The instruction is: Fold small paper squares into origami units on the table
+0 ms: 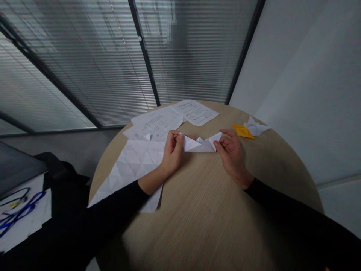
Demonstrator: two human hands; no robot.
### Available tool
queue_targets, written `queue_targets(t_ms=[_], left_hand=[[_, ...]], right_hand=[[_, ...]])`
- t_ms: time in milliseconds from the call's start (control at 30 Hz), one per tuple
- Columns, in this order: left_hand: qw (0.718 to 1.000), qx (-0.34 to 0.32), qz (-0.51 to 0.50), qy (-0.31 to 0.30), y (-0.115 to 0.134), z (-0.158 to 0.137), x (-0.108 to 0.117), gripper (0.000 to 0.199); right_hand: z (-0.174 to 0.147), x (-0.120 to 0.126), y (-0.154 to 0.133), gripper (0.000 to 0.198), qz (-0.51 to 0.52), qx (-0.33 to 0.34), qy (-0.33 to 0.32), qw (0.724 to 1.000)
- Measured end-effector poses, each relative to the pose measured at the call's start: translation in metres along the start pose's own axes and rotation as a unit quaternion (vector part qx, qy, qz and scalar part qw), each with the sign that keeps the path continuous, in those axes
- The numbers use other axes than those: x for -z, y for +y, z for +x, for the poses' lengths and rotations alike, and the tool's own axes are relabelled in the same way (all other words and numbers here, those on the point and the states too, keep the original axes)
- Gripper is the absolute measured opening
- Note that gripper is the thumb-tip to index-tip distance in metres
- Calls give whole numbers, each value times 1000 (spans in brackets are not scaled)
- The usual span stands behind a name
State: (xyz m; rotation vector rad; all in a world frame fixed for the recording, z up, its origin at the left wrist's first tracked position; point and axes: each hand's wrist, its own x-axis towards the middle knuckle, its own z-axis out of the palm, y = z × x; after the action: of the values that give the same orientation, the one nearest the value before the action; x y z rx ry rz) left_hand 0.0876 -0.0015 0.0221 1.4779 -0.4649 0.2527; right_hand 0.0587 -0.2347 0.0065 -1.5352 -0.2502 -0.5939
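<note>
Between my two hands is a folded piece of white paper point(200, 146), held a little above the round table. Its top edge shows pointed flaps at both ends and a small peak in the middle. My left hand point(172, 151) pinches the left end between thumb and fingers. At the opposite end, my right hand point(231, 153) grips the right flap, thumb in front and fingers behind. Under and beside my left forearm lies a large creased white sheet point(132, 158) with a grid of triangular folds.
Printed sheets point(194, 112) lie at the far side of the wooden table point(191, 210). To the right sit a yellow folded paper point(243, 131) and a white folded paper point(257, 128). Blue cords point(21, 210) rest on papers at the lower left. Glass with blinds point(197, 56) stands behind.
</note>
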Motion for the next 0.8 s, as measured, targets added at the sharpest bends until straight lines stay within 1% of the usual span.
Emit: queue_targets(t_ms=[100, 167, 233, 300, 367, 467, 533, 600, 700, 733, 800], left_hand=[[998, -22, 3, 51, -2, 5, 1, 34], [996, -25, 8, 79, -6, 8, 3, 36], [995, -18, 5, 95, -11, 11, 5, 37], [996, -2, -13, 93, -15, 13, 7, 39], [997, 23, -44, 57, -16, 13, 7, 42], [994, 58, -88, -33, -13, 11, 5, 53], [990, 61, -96, -77, -10, 9, 3, 58], [988, 55, -93, -108, -8, 7, 0, 58], [985, 54, -83, -142, -7, 6, -1, 51], [985, 54, -79, -144, -7, 6, 0, 49], [988, 50, -64, -128, -9, 6, 1, 48]], right_hand=[[1, 1, -1, 45, 0, 7, 10, 1000], [1, 3, -1, 41, -18, 11, 22, 1000], [2, 4, 1, 33, -33, 12, 31, 999], [2, 6, 5, 27, -36, 8, 36, 999], [2, 6, 8, 25, -33, 1, 46, 998], [3, 5, 12, 26, -19, -11, 62, 998], [3, 4, 12, 27, -8, -21, 52, 998], [2, 4, 10, 27, 3, -33, 24, 999], [1, 6, 4, 25, 19, -50, -24, 998], [1, 6, 3, 24, 22, -53, -37, 998], [0, 6, 0, 23, 24, -53, -53, 997]])
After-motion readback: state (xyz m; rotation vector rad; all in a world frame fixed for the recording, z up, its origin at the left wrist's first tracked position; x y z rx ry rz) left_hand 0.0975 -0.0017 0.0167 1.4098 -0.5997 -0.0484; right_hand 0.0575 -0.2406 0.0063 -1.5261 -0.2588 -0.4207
